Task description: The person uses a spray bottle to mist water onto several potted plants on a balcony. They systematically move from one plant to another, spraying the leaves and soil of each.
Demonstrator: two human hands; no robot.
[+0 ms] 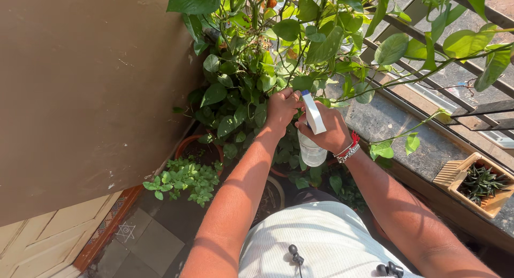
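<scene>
Plastic spray bottle (312, 141) sitting just below climbing plant (278, 42), right hand (331, 131) wrapping its neck. Left hand (282, 109) pinching leaves beside nozzle. Bottle seeming light, rigid, slippery if wet; neck gripping safest.

The spray bottle (312, 144) in the right hand (327, 132) has a translucent whitish body, a white trigger head and a small blue tip. The wrist carries a silver bracelet (348, 152) and a red thread. The climbing plant (300, 48) shows glossy green leaves, some yellow-green in sunlight. The small herb (184, 179) at the floor's left edge is light green; the pot (187, 142) behind it is terracotta orange. The wall (80, 96) is flat brown. The floor tiles (155, 240) are dark grey, one bearing a white star pattern. The planter (466, 173) on the ledge is tan, holding a dark green succulent. The shirt (321, 240) is white with fine ribbing.
</scene>
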